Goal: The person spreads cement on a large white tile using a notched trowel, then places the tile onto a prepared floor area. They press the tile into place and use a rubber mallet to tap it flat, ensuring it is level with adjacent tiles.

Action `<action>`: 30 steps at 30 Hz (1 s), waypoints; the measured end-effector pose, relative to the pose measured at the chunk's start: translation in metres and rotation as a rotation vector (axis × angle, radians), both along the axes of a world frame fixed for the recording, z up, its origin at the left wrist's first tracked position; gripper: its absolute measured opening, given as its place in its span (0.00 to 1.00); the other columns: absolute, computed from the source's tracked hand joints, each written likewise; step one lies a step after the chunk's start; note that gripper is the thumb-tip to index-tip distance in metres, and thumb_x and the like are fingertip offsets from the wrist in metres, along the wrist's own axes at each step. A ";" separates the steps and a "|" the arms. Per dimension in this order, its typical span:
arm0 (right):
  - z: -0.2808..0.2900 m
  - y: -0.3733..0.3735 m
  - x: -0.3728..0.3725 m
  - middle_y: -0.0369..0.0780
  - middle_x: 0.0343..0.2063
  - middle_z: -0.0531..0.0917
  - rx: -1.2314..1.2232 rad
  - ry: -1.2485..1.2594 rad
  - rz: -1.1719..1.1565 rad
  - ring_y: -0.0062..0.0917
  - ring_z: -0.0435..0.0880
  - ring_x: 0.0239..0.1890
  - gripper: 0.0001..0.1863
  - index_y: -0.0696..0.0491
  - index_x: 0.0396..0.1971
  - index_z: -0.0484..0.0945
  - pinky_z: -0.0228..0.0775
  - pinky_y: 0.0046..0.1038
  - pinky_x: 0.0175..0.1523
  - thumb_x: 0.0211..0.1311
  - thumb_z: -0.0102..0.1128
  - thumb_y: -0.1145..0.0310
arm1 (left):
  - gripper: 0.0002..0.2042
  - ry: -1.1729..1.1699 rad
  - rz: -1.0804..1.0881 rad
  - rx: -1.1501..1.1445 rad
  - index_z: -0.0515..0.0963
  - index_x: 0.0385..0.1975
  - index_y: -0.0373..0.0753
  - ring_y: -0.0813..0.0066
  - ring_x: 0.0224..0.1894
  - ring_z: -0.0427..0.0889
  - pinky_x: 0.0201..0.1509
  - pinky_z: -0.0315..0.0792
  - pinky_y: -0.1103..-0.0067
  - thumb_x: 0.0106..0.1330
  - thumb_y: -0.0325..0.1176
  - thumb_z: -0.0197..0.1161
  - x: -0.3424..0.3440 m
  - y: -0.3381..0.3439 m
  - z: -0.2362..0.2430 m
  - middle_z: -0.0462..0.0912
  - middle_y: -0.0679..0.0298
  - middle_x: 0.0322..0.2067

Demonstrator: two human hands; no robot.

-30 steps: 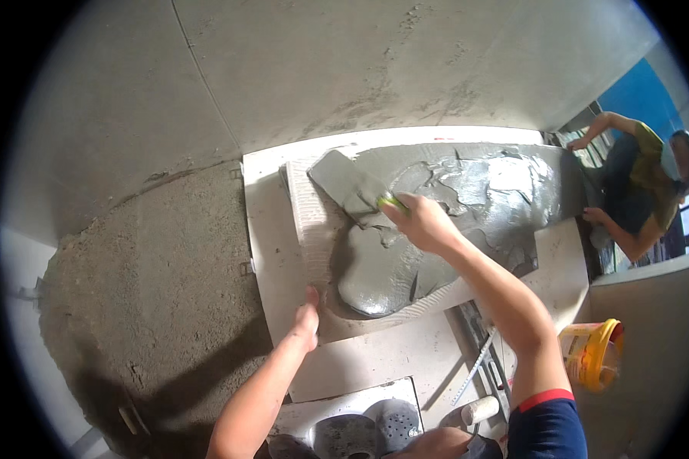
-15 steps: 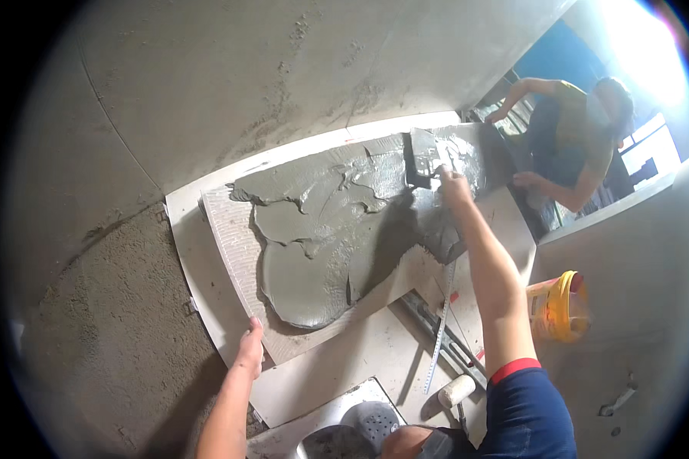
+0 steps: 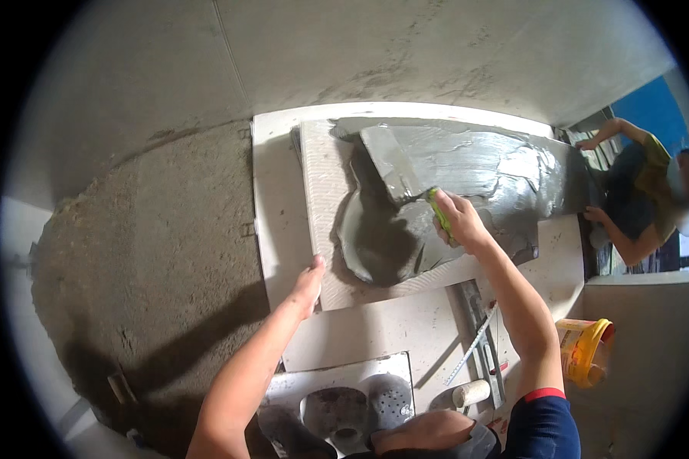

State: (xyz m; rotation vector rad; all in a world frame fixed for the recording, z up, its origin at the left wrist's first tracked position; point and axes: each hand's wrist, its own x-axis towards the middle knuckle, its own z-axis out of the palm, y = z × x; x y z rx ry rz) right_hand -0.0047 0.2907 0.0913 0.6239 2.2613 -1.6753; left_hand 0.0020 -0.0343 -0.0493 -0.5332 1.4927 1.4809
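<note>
Beyond the left edge of the ribbed tile (image 3: 327, 200) shows a bare strip of pale slab (image 3: 279, 191). The right hand (image 3: 461, 223) grasps the green-handled trowel (image 3: 390, 161), blade against mortar (image 3: 467, 164) on the tile; the left hand (image 3: 306, 288) touches that edge, whether clenched I cannot tell. The mortar looks wet, grey, uneven.

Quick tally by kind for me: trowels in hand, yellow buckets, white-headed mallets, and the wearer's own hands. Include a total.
Trowel: 1
Bucket: 1
Mallet: 1
Wearer's hands, left hand and right hand: 2
Total: 5
</note>
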 end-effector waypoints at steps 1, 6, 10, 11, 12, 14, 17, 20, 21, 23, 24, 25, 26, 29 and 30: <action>0.004 -0.016 -0.007 0.34 0.20 0.73 0.023 -0.005 0.057 0.16 0.70 0.17 0.27 0.57 0.41 0.74 0.63 0.23 0.21 0.73 0.45 0.44 | 0.47 0.033 0.012 0.061 0.40 0.73 0.34 0.62 0.76 0.42 0.72 0.41 0.51 0.68 0.67 0.44 0.003 -0.006 -0.021 0.40 0.54 0.75; 0.006 -0.020 -0.002 0.34 0.16 0.72 0.203 -0.089 0.328 0.17 0.70 0.16 0.29 0.57 0.32 0.73 0.63 0.25 0.22 0.72 0.44 0.42 | 0.45 -0.107 0.156 0.219 0.40 0.73 0.35 0.63 0.77 0.35 0.75 0.34 0.59 0.70 0.65 0.42 0.002 0.010 -0.002 0.37 0.54 0.75; 0.011 -0.020 0.050 0.36 0.15 0.73 0.329 -0.177 0.505 0.20 0.74 0.18 0.24 0.56 0.35 0.74 0.69 0.29 0.27 0.71 0.49 0.47 | 0.45 -0.145 0.156 0.351 0.37 0.73 0.38 0.62 0.77 0.35 0.75 0.33 0.58 0.70 0.66 0.40 0.000 -0.004 -0.017 0.34 0.56 0.75; 0.001 -0.010 0.067 0.40 0.17 0.77 0.482 -0.040 0.617 0.26 0.80 0.20 0.22 0.55 0.40 0.75 0.73 0.33 0.30 0.69 0.54 0.47 | 0.45 -0.142 0.147 0.411 0.36 0.74 0.38 0.62 0.77 0.34 0.75 0.33 0.57 0.70 0.66 0.41 0.002 -0.009 -0.032 0.33 0.57 0.75; 0.000 -0.005 0.076 0.43 0.19 0.79 0.666 0.075 0.716 0.30 0.82 0.22 0.22 0.54 0.42 0.75 0.75 0.35 0.30 0.67 0.56 0.47 | 0.46 -0.145 0.117 0.386 0.35 0.74 0.40 0.60 0.77 0.32 0.74 0.31 0.53 0.68 0.67 0.41 0.002 -0.011 -0.042 0.30 0.57 0.75; -0.006 0.013 0.078 0.45 0.22 0.82 0.947 0.222 0.831 0.37 0.85 0.25 0.22 0.51 0.45 0.75 0.77 0.37 0.29 0.64 0.60 0.48 | 0.43 -0.147 0.110 0.343 0.36 0.74 0.39 0.65 0.76 0.40 0.75 0.40 0.61 0.71 0.65 0.39 0.002 -0.007 -0.047 0.36 0.59 0.75; -0.013 0.028 0.040 0.38 0.24 0.83 1.089 0.586 0.773 0.36 0.84 0.22 0.19 0.49 0.40 0.75 0.76 0.36 0.23 0.60 0.63 0.49 | 0.46 -0.194 -0.001 0.225 0.28 0.73 0.41 0.64 0.77 0.31 0.76 0.32 0.60 0.69 0.68 0.36 -0.005 0.004 -0.018 0.26 0.61 0.75; -0.008 0.013 -0.018 0.41 0.27 0.84 1.140 0.568 0.697 0.39 0.84 0.24 0.20 0.48 0.41 0.73 0.77 0.37 0.25 0.64 0.59 0.47 | 0.46 -0.173 0.039 0.173 0.29 0.73 0.42 0.63 0.76 0.33 0.75 0.33 0.59 0.68 0.69 0.38 -0.004 -0.002 -0.030 0.27 0.61 0.75; 0.001 -0.005 -0.038 0.45 0.29 0.85 1.073 0.339 0.661 0.43 0.85 0.28 0.22 0.49 0.42 0.73 0.77 0.41 0.30 0.65 0.56 0.45 | 0.46 -0.159 0.072 0.123 0.32 0.74 0.42 0.63 0.76 0.37 0.75 0.37 0.59 0.68 0.68 0.39 -0.002 -0.008 -0.043 0.31 0.61 0.75; 0.011 -0.027 -0.064 0.50 0.32 0.84 1.061 0.249 0.540 0.49 0.83 0.35 0.24 0.52 0.43 0.74 0.75 0.45 0.39 0.66 0.55 0.44 | 0.41 -0.119 0.113 0.118 0.46 0.71 0.41 0.64 0.70 0.54 0.69 0.53 0.60 0.69 0.67 0.42 0.000 -0.004 -0.050 0.50 0.60 0.70; 0.013 -0.030 -0.074 0.51 0.32 0.84 0.987 0.248 0.499 0.50 0.82 0.37 0.25 0.53 0.42 0.75 0.74 0.46 0.41 0.66 0.54 0.44 | 0.38 -0.093 0.133 0.150 0.57 0.68 0.41 0.65 0.64 0.66 0.64 0.64 0.61 0.69 0.66 0.43 0.002 -0.001 -0.049 0.65 0.59 0.65; 0.014 -0.032 -0.084 0.52 0.33 0.84 0.913 0.247 0.459 0.52 0.82 0.39 0.25 0.54 0.42 0.75 0.74 0.46 0.43 0.66 0.54 0.44 | 0.37 -0.081 0.122 0.226 0.62 0.65 0.40 0.67 0.60 0.72 0.60 0.68 0.63 0.69 0.66 0.44 0.001 0.000 -0.047 0.72 0.60 0.60; 0.014 -0.037 -0.092 0.53 0.34 0.83 0.831 0.248 0.428 0.53 0.81 0.41 0.26 0.55 0.42 0.76 0.73 0.47 0.45 0.66 0.53 0.44 | 0.37 -0.089 0.110 0.171 0.63 0.65 0.40 0.66 0.60 0.71 0.60 0.68 0.62 0.69 0.66 0.43 0.002 -0.003 -0.050 0.72 0.60 0.60; 0.015 -0.051 -0.106 0.55 0.36 0.83 0.782 0.240 0.342 0.54 0.80 0.44 0.28 0.57 0.42 0.78 0.73 0.45 0.47 0.67 0.52 0.43 | 0.37 -0.107 0.072 0.055 0.63 0.65 0.40 0.65 0.61 0.71 0.62 0.66 0.62 0.69 0.67 0.43 0.003 -0.012 -0.052 0.72 0.59 0.60; 0.013 -0.045 -0.106 0.56 0.36 0.83 0.810 0.232 0.336 0.55 0.80 0.43 0.28 0.56 0.45 0.77 0.73 0.46 0.46 0.67 0.52 0.43 | 0.38 -0.104 0.048 0.059 0.62 0.66 0.39 0.64 0.61 0.70 0.62 0.66 0.61 0.69 0.67 0.42 0.000 -0.010 -0.043 0.71 0.59 0.61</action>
